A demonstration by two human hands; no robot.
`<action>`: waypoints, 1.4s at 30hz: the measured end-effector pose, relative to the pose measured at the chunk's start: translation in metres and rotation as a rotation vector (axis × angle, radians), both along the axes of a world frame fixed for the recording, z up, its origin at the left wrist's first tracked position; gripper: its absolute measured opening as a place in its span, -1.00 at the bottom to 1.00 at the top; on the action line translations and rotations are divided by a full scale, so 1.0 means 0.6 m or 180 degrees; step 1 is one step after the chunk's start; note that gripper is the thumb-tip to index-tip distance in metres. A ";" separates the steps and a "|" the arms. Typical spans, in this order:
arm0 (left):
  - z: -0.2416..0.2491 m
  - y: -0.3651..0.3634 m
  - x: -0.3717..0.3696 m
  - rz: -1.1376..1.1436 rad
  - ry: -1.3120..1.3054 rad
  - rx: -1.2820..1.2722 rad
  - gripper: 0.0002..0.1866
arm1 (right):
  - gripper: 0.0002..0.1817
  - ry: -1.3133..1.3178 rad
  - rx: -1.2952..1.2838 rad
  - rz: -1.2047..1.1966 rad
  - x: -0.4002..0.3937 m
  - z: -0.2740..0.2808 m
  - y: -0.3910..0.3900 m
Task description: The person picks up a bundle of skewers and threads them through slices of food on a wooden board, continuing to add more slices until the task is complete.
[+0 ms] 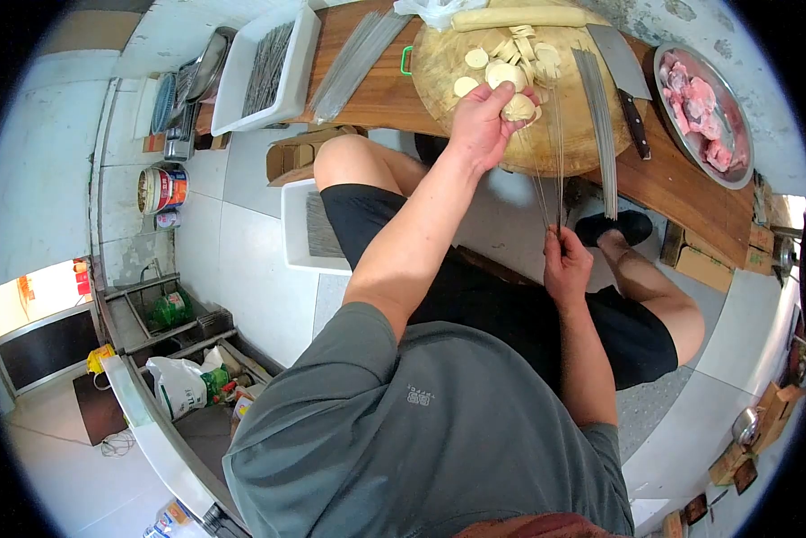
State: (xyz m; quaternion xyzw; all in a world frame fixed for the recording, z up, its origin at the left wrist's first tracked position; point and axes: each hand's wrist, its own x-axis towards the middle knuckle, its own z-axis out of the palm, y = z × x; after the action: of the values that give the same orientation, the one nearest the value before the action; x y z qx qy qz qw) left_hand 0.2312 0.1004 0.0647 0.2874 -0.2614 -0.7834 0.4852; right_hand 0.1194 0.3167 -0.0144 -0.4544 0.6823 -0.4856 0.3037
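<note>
My left hand (485, 125) is closed around a few pale round slices (518, 108), pinched between thumb and fingers over a round wooden chopping board (439, 85). Lower down, my right hand (567, 262) grips the lower ends of several thin metal skewers (560, 170), which point up toward the slices. Whether their tips pierce the slices I cannot make out. More loose slices (476, 59) lie on the board, in front of a long pale roll (519, 17). To the right of the slices, a bundle of metal skewers (597, 125) rests across the board's edge.
A cleaver (620, 61) lies at the board's right, beside a metal bowl of raw meat (703, 112). On the left of the wooden table (367, 67) are more skewers (360, 58) and a white bin (300, 72) of skewers. Another white bin (292, 224) stands below.
</note>
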 end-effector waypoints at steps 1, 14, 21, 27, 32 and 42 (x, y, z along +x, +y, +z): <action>0.000 0.000 -0.001 0.0019 -0.0042 0.0007 -0.76 | -0.85 0.0033 -0.0014 0.0011 0.001 0.003 -0.001; -0.007 0.010 -0.005 -0.0200 -0.0119 -0.0058 -0.75 | -0.85 0.0216 -0.0137 0.0028 0.000 0.008 -0.009; 0.000 -0.016 0.011 -0.0260 0.0002 -0.0096 -0.74 | -0.85 -0.0305 -0.0110 0.0028 0.001 0.014 -0.013; 0.006 -0.014 0.004 -0.0162 -0.0223 -0.0165 -0.77 | -0.85 -0.0230 -0.0134 0.0013 0.005 0.002 -0.011; 0.005 -0.007 -0.002 -0.0204 -0.0143 -0.0153 -0.78 | -0.86 -0.0011 -0.0227 -0.0033 0.003 -0.001 -0.006; 0.009 0.006 -0.007 -0.0263 -0.0349 -0.0112 -0.76 | -0.85 0.0210 -0.0212 0.0043 0.000 0.013 -0.011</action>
State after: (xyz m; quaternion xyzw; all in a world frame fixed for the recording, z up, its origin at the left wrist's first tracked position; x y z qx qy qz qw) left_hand 0.2272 0.1038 0.0703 0.3103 -0.3129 -0.7811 0.4423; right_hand 0.1191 0.3104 -0.0064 -0.4847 0.6723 -0.4906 0.2691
